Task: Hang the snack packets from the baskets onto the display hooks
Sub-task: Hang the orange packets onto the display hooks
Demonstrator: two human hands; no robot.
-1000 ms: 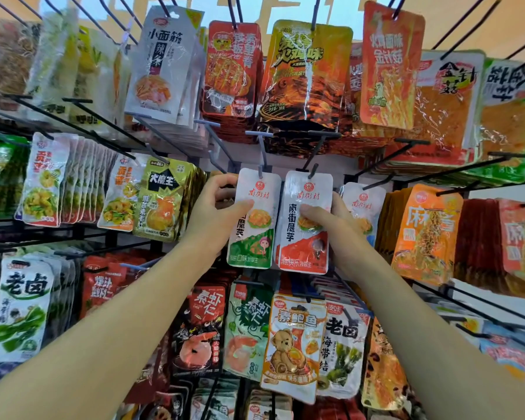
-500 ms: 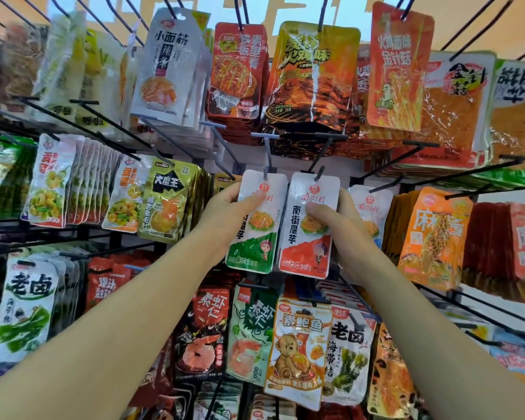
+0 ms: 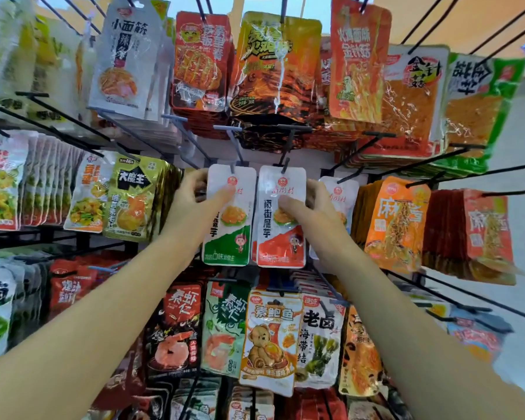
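Two white snack packets hang side by side at the centre of the rack. The green-bottomed packet is on the left, its top on a black hook. My left hand pinches it, thumb across its front and fingers behind. The red-bottomed packet hangs from the neighbouring hook. My right hand pinches that one the same way, thumb on the front. No basket is in view.
Packed hooks surround the pair: a yellow-green packet to the left, another white packet behind my right hand, orange packets to the right, a bear-print packet below. Long bare hook rods jut out on the right.
Both hands stay on the two packets while the view shifts slightly. The packets have slid a little farther along their hooks, and my thumbs sit higher on their fronts.
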